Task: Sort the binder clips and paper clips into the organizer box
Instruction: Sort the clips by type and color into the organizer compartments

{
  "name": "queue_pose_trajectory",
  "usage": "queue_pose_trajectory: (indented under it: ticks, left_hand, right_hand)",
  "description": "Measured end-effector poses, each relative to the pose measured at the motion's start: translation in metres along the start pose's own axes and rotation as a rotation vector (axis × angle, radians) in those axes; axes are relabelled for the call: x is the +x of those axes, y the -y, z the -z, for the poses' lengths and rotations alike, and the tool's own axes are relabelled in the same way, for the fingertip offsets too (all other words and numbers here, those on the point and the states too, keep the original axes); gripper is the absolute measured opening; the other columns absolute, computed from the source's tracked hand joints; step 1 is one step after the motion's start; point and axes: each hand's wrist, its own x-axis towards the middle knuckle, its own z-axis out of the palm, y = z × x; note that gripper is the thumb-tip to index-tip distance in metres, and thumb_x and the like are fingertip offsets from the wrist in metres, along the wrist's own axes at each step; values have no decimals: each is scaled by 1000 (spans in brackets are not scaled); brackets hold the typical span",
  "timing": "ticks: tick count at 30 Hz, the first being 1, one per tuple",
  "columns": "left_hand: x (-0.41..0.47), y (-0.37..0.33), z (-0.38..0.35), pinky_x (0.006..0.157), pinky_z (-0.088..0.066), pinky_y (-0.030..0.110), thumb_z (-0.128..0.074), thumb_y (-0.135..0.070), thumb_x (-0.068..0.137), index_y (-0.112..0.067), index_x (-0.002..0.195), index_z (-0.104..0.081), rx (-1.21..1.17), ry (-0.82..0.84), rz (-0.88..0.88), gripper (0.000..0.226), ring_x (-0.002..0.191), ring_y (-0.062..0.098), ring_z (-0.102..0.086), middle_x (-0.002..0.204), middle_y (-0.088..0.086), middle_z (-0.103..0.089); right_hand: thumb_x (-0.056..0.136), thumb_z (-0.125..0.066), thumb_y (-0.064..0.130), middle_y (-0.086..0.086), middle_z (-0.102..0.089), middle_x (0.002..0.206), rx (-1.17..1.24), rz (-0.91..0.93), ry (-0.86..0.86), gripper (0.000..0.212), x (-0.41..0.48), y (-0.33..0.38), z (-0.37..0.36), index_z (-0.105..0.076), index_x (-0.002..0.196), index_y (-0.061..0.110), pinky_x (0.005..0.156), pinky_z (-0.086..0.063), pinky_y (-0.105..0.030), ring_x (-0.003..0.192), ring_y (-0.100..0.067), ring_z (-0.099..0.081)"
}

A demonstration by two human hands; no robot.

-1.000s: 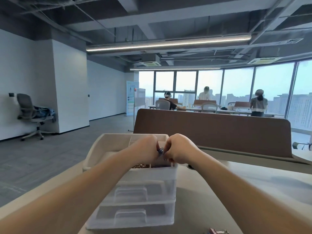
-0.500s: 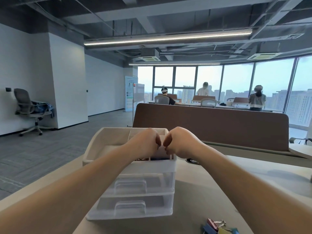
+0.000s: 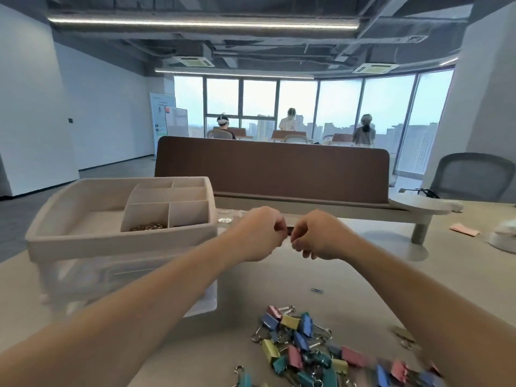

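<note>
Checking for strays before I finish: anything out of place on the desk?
Yes: one small blue clip lies alone on the desk, apart from the heap of coloured binder clips nearer the camera.

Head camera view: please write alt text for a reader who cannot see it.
The left hand and right hand pinch a small dark item between them above a table. To their left stands an organizer box holding paper clips in one compartment; coloured binder clips lie nearer the camera.

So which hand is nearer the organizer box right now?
Left. The left hand hovers just right of the organizer box, close to its near right corner; the right hand is farther right, both pinching a small dark object between them.
</note>
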Motion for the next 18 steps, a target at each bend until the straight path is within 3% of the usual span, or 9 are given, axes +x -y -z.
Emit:
queue_pose_trajectory:
  ticks: [4,9,12,14,18]
  left_hand:
    - [16,-3,-45,68,-56,38,-49,-17,96,-13,93,-70,-22,123,2,21,76,23,-66,86,4,-70]
    - [44,8,-105,69,-49,27,-49,-23,98,-18,105,-68,-27,212,31,21,81,15,-63,99,1,-68]
    - [55,16,-129,70,-45,25,-50,-19,98,-15,114,-69,-15,286,68,25,86,16,-62,110,3,-69]
    - [61,23,-143,80,-45,24,-51,-17,97,-15,119,-68,6,311,67,28,98,17,-62,120,3,-66]
    - [68,30,-160,93,-43,25,-53,-15,95,-15,123,-66,30,335,73,31,113,17,-59,127,3,-63]
  right_hand:
    - [91,-67,14,4,-66,68,-10,-80,33,8,-2,-41,-20,-71,84,15,55,-47,-17,56,-5,-62]
    - [90,-67,13,7,-62,70,-14,-160,87,9,6,-90,-48,-69,82,18,53,-43,-17,61,-7,-61]
    - [89,-68,13,3,-70,85,-33,-187,118,9,14,-107,-64,-76,91,17,64,-49,-22,74,-12,-66]
    - [87,-69,14,0,-73,94,-55,-187,117,12,20,-115,-73,-78,95,15,74,-53,-28,81,-15,-67]
    - [83,-74,30,0,-73,92,-106,-195,98,15,29,-121,-88,-78,92,19,82,-57,-37,83,-17,-67]
